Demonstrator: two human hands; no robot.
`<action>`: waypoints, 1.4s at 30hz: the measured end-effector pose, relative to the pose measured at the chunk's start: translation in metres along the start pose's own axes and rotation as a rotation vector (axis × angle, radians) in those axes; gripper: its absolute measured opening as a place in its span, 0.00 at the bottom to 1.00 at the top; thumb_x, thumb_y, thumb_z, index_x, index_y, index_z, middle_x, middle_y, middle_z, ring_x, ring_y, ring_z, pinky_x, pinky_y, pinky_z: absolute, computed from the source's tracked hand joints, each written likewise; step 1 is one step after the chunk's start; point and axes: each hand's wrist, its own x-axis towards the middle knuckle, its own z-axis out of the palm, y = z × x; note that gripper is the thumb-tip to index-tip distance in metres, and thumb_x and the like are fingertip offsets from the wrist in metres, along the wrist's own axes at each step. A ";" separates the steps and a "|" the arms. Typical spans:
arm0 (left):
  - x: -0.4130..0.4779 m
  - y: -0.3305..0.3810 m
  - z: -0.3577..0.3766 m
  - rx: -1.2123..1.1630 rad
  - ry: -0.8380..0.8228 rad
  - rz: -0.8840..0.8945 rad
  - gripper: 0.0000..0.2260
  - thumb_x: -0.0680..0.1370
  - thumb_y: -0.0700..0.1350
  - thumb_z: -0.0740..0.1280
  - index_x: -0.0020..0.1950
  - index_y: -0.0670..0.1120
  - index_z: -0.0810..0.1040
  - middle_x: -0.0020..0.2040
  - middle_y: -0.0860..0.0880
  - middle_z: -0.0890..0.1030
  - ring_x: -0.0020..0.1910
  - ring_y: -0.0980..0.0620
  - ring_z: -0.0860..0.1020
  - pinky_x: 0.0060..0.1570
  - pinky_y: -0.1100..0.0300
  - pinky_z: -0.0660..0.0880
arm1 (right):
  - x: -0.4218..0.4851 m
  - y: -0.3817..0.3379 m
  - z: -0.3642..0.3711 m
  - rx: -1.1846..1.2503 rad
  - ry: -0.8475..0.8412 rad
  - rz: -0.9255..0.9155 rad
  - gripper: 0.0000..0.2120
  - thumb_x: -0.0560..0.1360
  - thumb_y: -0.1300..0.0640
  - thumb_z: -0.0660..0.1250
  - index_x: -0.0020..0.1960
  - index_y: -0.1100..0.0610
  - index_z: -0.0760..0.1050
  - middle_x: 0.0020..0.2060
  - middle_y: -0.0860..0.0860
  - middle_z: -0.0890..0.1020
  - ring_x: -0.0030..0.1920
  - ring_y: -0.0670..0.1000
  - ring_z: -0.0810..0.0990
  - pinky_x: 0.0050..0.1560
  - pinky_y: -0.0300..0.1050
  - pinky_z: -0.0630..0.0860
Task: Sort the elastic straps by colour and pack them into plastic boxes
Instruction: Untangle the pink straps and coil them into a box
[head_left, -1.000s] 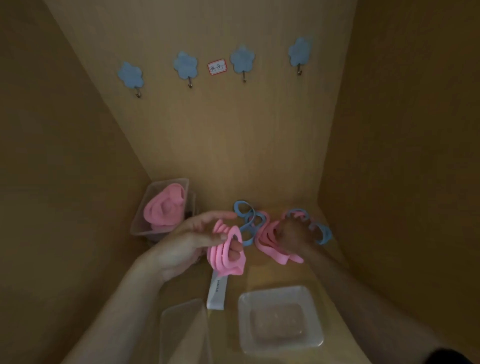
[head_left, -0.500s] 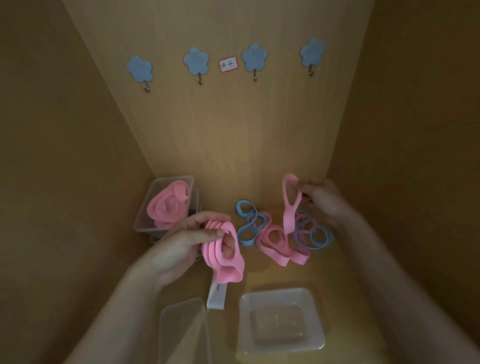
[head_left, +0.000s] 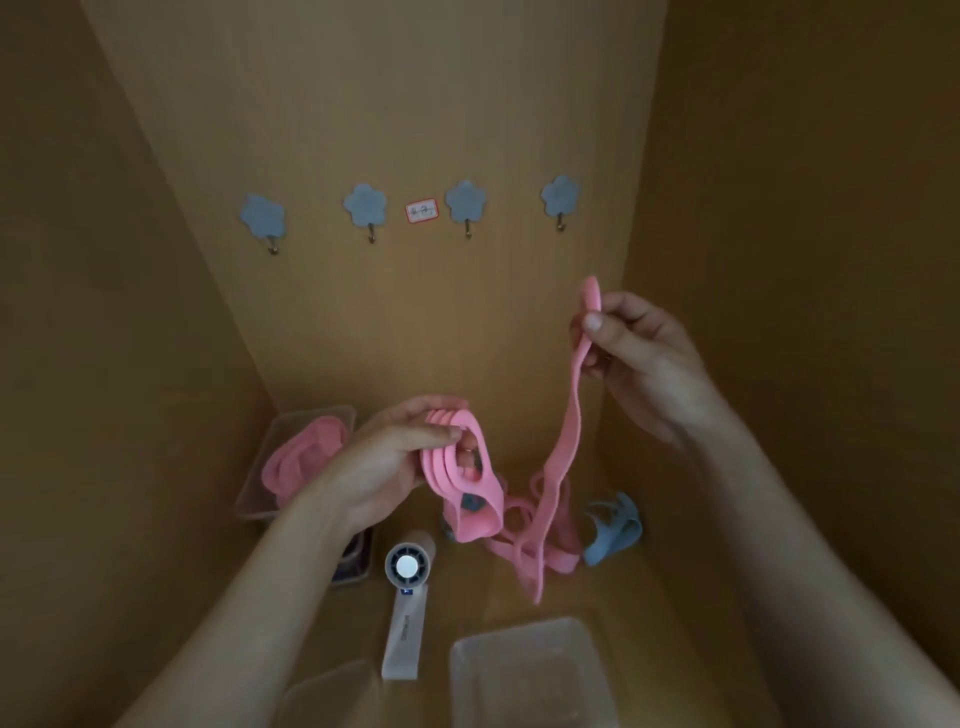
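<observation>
Head view: fan (head_left: 407, 603) lies flat on shelf (head_left: 654, 597), taken as reference. Left hand (head_left: 387, 467) just above fan, fingers curled round bunch of pink straps (head_left: 470, 499). Right hand (head_left: 641, 364) raised, up and right of fan, thumb and fingers pinching top of single pink strap (head_left: 563, 452). Strap hangs down over loose pile (head_left: 561, 561) right of fan. Blue strap (head_left: 613, 530) beyond pile, further right of fan. Box (head_left: 283, 421) up-left of fan holds packed pink straps (head_left: 304, 457). Empty box (head_left: 524, 670) lower right of fan. Hands well apart.
</observation>
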 end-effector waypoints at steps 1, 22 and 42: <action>0.002 0.003 0.004 0.003 -0.005 0.010 0.18 0.71 0.33 0.68 0.61 0.40 0.79 0.46 0.42 0.83 0.43 0.47 0.81 0.42 0.57 0.80 | -0.001 -0.003 0.004 -0.008 -0.002 -0.009 0.25 0.63 0.45 0.82 0.47 0.60 0.75 0.36 0.51 0.80 0.36 0.49 0.75 0.39 0.40 0.72; 0.000 0.069 0.030 0.190 -0.071 0.087 0.17 0.73 0.45 0.67 0.59 0.39 0.79 0.46 0.42 0.80 0.42 0.46 0.78 0.50 0.49 0.74 | -0.016 -0.027 0.034 -0.504 -0.061 -0.095 0.10 0.82 0.67 0.62 0.47 0.58 0.79 0.36 0.50 0.78 0.38 0.44 0.76 0.42 0.36 0.74; 0.005 0.079 0.064 0.105 -0.047 0.002 0.17 0.65 0.39 0.75 0.53 0.43 0.80 0.36 0.47 0.80 0.26 0.55 0.77 0.28 0.66 0.76 | -0.033 0.048 0.009 -0.084 0.077 0.157 0.21 0.68 0.47 0.78 0.53 0.58 0.76 0.45 0.52 0.80 0.46 0.49 0.79 0.49 0.44 0.72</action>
